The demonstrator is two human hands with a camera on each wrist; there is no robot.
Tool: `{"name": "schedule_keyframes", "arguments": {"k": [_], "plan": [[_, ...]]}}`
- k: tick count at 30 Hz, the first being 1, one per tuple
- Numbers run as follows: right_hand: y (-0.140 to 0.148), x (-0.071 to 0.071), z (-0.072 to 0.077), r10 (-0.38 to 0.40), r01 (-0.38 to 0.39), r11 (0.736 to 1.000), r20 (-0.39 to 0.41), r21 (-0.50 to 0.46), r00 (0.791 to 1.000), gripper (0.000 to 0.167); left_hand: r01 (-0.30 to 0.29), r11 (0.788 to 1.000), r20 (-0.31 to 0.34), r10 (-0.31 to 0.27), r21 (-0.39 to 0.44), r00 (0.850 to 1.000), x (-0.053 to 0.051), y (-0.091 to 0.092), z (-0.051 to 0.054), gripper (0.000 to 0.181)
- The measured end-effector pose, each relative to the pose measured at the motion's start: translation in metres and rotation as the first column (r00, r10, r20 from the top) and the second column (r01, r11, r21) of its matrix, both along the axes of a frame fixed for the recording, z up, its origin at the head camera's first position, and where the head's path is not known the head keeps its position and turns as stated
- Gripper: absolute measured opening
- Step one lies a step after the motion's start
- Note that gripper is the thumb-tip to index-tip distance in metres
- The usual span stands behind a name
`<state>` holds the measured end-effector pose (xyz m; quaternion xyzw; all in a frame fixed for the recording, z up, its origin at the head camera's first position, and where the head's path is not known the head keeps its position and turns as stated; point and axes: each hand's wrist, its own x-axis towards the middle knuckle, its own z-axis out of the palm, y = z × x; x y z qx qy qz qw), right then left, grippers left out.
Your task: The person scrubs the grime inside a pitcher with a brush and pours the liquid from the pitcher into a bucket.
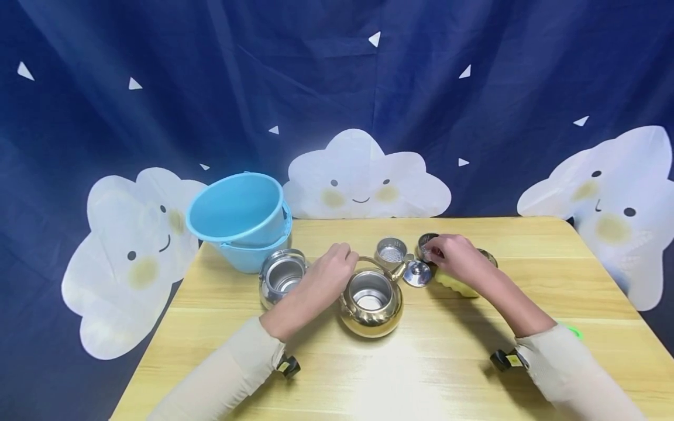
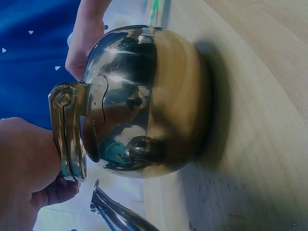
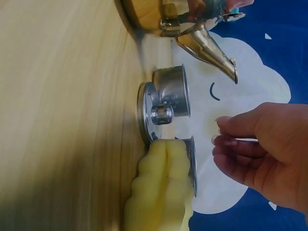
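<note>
A gold kettle (image 1: 371,321) stands lidless and upright on the table, its spout pointing to the far right. My left hand (image 1: 329,272) holds the kettle's handle (image 2: 70,130), with the thumb showing past it in the left wrist view. Over a small perforated metal strainer (image 1: 427,241) hovers my right hand (image 1: 455,254). In the right wrist view its fingers (image 3: 236,161) are loosely bent, apart from the strainer, with nothing visible between them. A second strainer (image 1: 391,251) and a silver lid (image 1: 417,273) lie between kettle and right hand.
A lidless silver kettle (image 1: 268,286) stands left of the gold one, partly behind my left forearm. Stacked light-blue buckets (image 1: 237,210) are at the back left. Under the right hand lies a wavy yellow sponge (image 3: 163,192), with a gold lid (image 1: 488,256) beside it.
</note>
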<state>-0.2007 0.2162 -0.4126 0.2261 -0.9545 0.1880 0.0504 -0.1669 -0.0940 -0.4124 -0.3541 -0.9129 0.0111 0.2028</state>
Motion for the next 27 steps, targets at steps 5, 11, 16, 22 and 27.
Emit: {"name": "schedule_keyframes", "arguments": {"k": [5,11,16,22,27], "plan": [[0.012,0.008,-0.001,-0.005,0.005,1.0,0.005,-0.007,1.0,0.016,0.005,1.0,-0.001,-0.005,0.004,1.0,0.0,0.0,-0.001,0.015],[0.026,0.017,-0.002,0.007,-0.006,1.0,0.02,-0.024,1.0,0.016,0.004,1.0,0.004,-0.004,0.004,1.0,0.0,0.0,-0.001,0.015],[0.035,0.022,-0.003,0.001,-0.001,1.0,0.011,-0.011,1.0,0.02,-0.001,1.0,-0.002,0.001,-0.007,1.0,0.0,-0.001,0.0,0.015],[0.044,0.029,-0.006,-0.005,0.005,1.0,0.008,0.011,1.0,0.018,0.002,1.0,0.003,-0.002,-0.003,1.0,0.0,0.0,0.0,0.016],[0.049,0.034,-0.007,-0.025,0.025,1.0,0.04,0.013,0.999,0.02,-0.001,1.0,0.003,0.001,-0.008,1.0,0.0,-0.001,0.001,0.015]]}}
